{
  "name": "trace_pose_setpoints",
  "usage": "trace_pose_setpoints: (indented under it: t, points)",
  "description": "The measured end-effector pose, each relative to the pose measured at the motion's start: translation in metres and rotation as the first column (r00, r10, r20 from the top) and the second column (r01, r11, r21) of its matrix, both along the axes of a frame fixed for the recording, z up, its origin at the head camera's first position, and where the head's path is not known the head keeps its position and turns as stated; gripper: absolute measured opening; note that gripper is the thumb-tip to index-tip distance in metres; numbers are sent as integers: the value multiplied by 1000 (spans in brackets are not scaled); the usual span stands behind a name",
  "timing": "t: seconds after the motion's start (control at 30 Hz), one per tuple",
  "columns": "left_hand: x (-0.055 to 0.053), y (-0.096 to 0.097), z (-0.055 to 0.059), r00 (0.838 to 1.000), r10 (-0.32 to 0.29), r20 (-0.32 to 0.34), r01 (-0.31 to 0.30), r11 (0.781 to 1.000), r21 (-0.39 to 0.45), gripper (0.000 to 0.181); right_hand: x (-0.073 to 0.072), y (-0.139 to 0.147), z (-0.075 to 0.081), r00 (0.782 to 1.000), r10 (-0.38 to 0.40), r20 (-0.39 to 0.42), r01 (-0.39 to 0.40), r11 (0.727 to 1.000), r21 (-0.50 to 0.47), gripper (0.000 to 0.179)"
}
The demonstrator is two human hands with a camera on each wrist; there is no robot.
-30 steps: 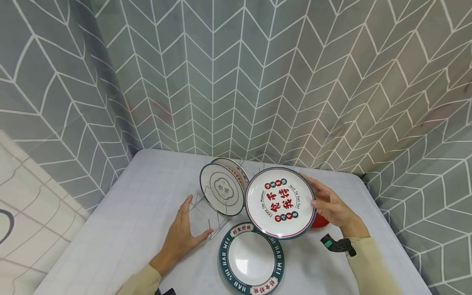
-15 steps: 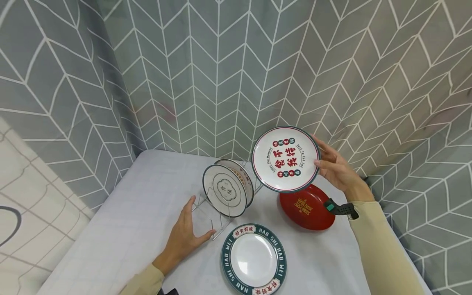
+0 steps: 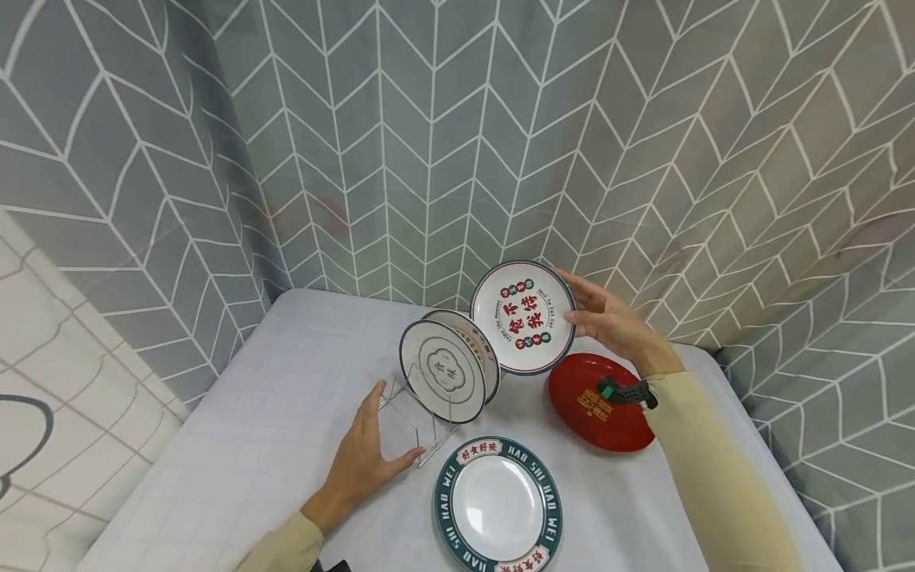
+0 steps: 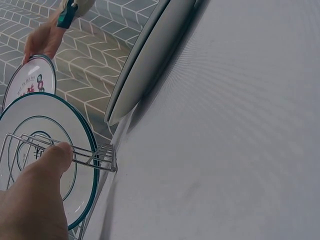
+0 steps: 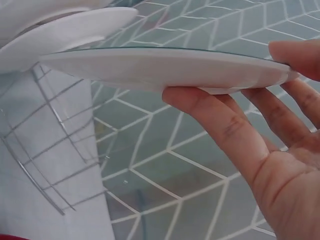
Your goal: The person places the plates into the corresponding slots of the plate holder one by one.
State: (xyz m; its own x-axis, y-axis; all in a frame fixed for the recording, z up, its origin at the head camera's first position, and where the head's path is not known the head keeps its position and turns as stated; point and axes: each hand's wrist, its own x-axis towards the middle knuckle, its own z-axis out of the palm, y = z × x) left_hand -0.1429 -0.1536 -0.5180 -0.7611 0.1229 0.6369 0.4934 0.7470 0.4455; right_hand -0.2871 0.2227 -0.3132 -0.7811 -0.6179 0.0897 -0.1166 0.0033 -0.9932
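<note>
There are two hands: one left hand [image 3: 362,455] and one right hand [image 3: 611,322]. Plates are counted as four seen from above: one lettered plate [image 3: 523,318], one front plate [image 3: 438,369] and one rear plate [image 3: 489,349] in one wire rack [image 3: 438,447], one green-rimmed plate [image 3: 498,508]. Also one red dish [image 3: 581,388], on one bench [image 3: 286,397].

rack [image 3: 438,447] on table [image 3: 243,413]; plates [image 3: 443,369] in rack; held plate [image 3: 524,318] right of rack; front plate [image 3: 499,507] left of dish [image 3: 596,421]

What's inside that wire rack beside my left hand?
In the wire rack I see a front plate with a central mark and, behind it, a patterned rear plate. The front plate covers most of that patterned face.
</note>
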Motion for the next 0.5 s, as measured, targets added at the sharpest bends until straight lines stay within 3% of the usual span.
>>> trace_pose_setpoints:
  t: [0.13, 0.27, 0.5]
  points:
    - [0, 1, 0, 1000, 0, 21, 0, 1000, 3, 121, 0, -11, -7, 998, -63, 2, 63, 992, 112, 68]
    - [0, 1, 0, 1000, 0, 18, 0, 1000, 6, 122, 0, -21, -16, 997, -78, 3, 76, 982, 171, 69]
    - [0, 1, 0, 1000, 8, 15, -8, 1000, 2, 124, -4, -38, -28, 998, -66, -2, 66, 985, 161, 68]
